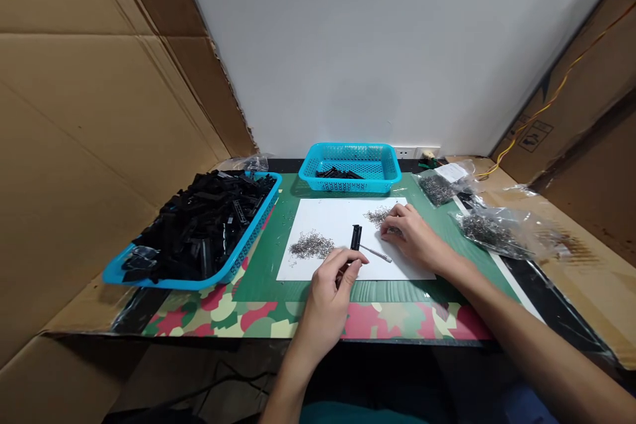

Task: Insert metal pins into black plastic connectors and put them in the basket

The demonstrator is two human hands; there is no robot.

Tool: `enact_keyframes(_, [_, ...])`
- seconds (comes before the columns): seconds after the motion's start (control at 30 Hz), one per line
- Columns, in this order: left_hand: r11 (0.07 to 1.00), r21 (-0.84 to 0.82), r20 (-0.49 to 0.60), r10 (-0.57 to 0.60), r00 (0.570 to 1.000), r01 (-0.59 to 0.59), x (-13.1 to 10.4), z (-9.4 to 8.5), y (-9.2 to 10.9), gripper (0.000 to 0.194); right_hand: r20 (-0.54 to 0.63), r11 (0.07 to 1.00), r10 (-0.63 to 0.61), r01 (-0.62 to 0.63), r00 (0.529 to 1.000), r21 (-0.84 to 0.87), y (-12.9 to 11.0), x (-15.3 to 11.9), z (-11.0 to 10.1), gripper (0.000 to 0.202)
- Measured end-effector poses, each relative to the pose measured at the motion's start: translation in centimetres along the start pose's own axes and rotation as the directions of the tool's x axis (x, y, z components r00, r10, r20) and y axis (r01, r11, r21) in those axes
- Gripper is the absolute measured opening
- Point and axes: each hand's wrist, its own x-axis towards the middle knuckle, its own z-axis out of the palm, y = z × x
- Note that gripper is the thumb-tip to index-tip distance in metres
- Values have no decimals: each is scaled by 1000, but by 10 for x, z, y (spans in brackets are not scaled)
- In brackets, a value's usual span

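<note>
Clamping the black part point(356, 237) over the white sheet point(330, 217), the left hand point(334, 277) steadies it. The right hand point(411, 233) seemingly picks at the metal pieces point(373, 216), its grip unclear; separating one calls for a fine pinch.

Arranged around a paper sheet point(338, 215) on a mat point(261, 258): to the sheet's left, a large basket point(231, 270) heaped with loose parts point(203, 225); behind it, a small basket point(350, 187) with more parts at one end; to its right, two bags of wire pieces, the front bag point(489, 232) and the rear bag point(440, 185). On the sheet, a left pile point(312, 245) of wire pieces; toward its back right, a second pile point(373, 215) beside the right hand point(408, 230); right of centre, a slim tool point(381, 254). Over its near edge, the left hand point(332, 278), around a single part point(356, 237).
</note>
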Motion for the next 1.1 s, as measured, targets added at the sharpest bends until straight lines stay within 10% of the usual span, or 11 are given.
enact_keyframes(0.17, [1000,-4,4,-10,1000,10,-1,1,-1,32,7,997,-55,55,998,-53,-5,-2,0,18])
enact_keyframes(0.5, [1000,-22,-10,-16,1000,16,0,4,-3,34,45,868,-80,47,996,495,-48,-5,-13,18])
enact_keyframes(0.77, [995,-100,-160,-34,986,18,-3,2,-5,33,-77,1000,-13,13,997,-3,-19,-4,3,16])
enact_keyframes(0.83, [983,-177,-353,-22,935,-44,-6,1,-4,30,-73,995,17,-23,997,-94,-10,-4,2,15])
enact_keyframes(0.97, [933,-275,-719,-39,694,-233,-10,0,-2,26,-62,996,20,-25,998,-83,-12,-3,-3,16])
enact_keyframes(1.1, [929,-333,-659,-105,745,-163,-6,-2,-4,29,-5,995,-22,23,1000,93,-35,7,-1,9])
